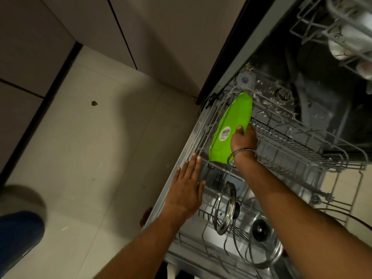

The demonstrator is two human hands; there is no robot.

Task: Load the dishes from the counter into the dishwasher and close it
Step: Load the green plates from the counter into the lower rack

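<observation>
A bright green plate (231, 121) with a white barcode sticker stands on edge at the left end of the dishwasher's pulled-out lower rack (298, 150). My right hand (243, 140) grips the plate's lower right rim, thumb on the plate's back. My left hand (186, 188) lies flat with straight fingers on the rack's left rim, holding nothing. Two glass lids with steel rims sit nearer to me in the rack, one (224, 210) upright and the other (259, 240) lying lower.
The dishwasher door (175, 174) is folded down under the rack. The upper rack (342, 31) at top right holds pale dishes. Food scraps dot the tub floor (267, 101). Beige floor tiles (104, 141) and cabinet fronts lie to the left.
</observation>
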